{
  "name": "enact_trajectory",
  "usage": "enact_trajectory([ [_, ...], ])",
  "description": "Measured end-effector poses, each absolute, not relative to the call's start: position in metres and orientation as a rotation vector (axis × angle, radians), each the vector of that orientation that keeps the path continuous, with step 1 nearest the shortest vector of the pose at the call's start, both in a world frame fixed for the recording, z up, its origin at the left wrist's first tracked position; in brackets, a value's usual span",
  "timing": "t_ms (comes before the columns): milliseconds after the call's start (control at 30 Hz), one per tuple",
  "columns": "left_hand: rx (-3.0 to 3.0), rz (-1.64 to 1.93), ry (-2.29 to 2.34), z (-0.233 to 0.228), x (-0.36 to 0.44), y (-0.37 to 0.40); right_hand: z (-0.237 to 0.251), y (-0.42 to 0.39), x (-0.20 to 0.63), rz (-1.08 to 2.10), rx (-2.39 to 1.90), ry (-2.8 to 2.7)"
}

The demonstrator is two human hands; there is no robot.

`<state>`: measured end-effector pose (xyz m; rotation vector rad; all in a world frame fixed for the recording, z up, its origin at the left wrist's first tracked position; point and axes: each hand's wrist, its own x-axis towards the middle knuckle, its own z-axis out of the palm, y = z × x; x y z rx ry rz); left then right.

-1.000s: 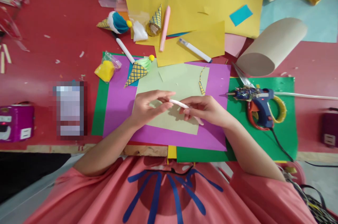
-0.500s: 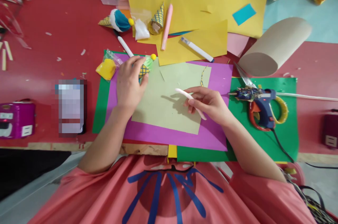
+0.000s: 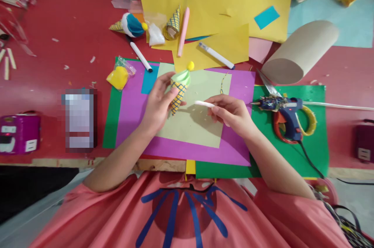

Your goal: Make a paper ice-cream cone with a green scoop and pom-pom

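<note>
A small paper ice cream cone [image 3: 179, 91], yellow with a blue lattice, has a pale green top and a yellow ball. My left hand [image 3: 159, 101] is closed round it, tip pointing down, above the pale green sheet [image 3: 201, 131]. To its right, my right hand [image 3: 232, 113] pinches a soft white strip [image 3: 203, 103], perhaps clay, by one end. The strip's free end points left at the cone and stays apart from it. Below the sheet lies purple paper [image 3: 175, 150]. A thin patterned strip [image 3: 222, 84] lies just beyond my right hand.
On the right are a hot glue gun [image 3: 288, 113] and a cardboard tube [image 3: 300, 53]. Toward the back lie a blue-topped cone [image 3: 133, 25], an unfilled cone [image 3: 173, 25] and markers [image 3: 216, 55]. A yellow clay lump [image 3: 118, 77] and a blurred phone-like object [image 3: 78, 119] are on the left.
My left hand has lifted the cone and brought it right and nearer, turning it upright. A blue paper piece now shows where it was. The white strip in my right hand has tilted flatter.
</note>
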<state>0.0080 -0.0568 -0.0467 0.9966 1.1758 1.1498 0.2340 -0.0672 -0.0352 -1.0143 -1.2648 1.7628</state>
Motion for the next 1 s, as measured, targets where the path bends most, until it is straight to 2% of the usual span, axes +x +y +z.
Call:
enact_trajectory([
  [133,0.668,1.043,1.015,-0.035,0.034,-0.070,-0.031,-0.068,0.233,1.661,-1.044,-1.222],
  [300,0.560,1.009,0.890,-0.038,0.050,-0.076,-0.026,-0.069,0.230,1.575,-1.077,-1.210],
  [1000,0.806,0.972,0.837,-0.063,0.047,-0.085,-0.029,-0.075,0.229,1.388,-1.175,-1.376],
])
